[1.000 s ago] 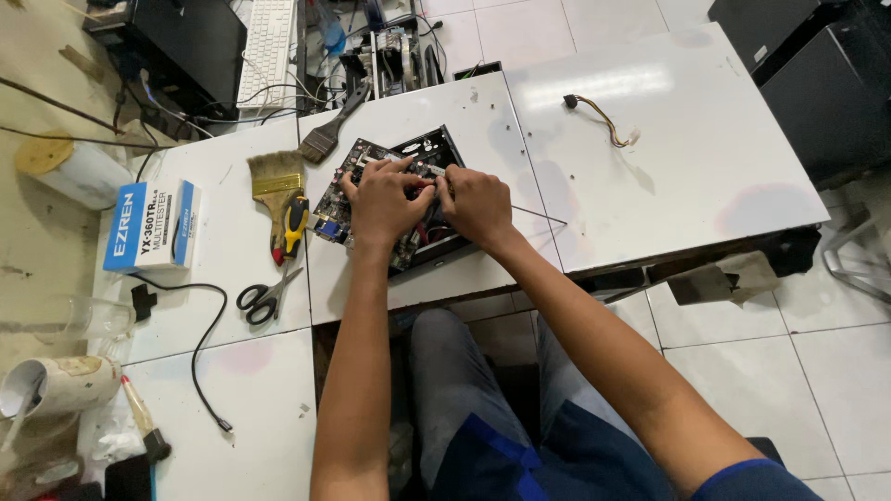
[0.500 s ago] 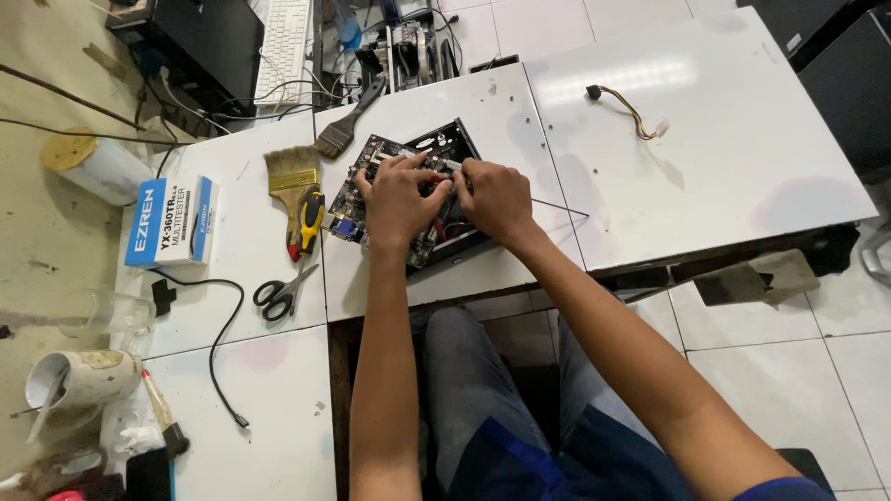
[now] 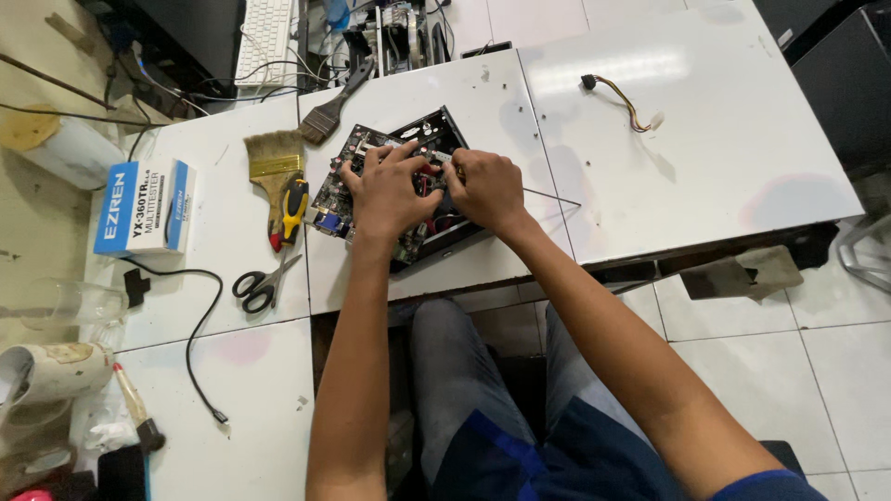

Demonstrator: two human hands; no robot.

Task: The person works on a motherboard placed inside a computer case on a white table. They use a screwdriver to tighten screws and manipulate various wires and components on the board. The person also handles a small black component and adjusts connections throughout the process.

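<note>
1. The left hand (image 3: 388,193) lies palm-down on a circuit board (image 3: 351,190), fingers spread and pressing on its upper surface — released rather than clenched, gripping nothing that can be made out.
2. The right hand (image 3: 484,188) sits just beside it, to the right, fingers curled in toward the board's middle; whether they pinch a small part cannot be told, since the knuckles hide the fingertips.
3. The circuit board rests tilted in a shallow black case (image 3: 444,130), on a white table (image 3: 705,139), near the table's near edge and directly in front of the person's knees.
4. Left of the board lie a flat paintbrush (image 3: 274,162) with pale bristles and a red-and-yellow-handled tool (image 3: 290,209) just beside it — the tool's handle touches the brush.
5. Nearer and further left, black-handled scissors (image 3: 260,283) lie open on the tabletop, with a blue-and-white box (image 3: 144,206) well off to the left.
6. A darker brush (image 3: 334,104) lies on the far side of the board.
7. Far to the right, a short bundle of coloured wires with connectors (image 3: 622,97) lies alone.
</note>
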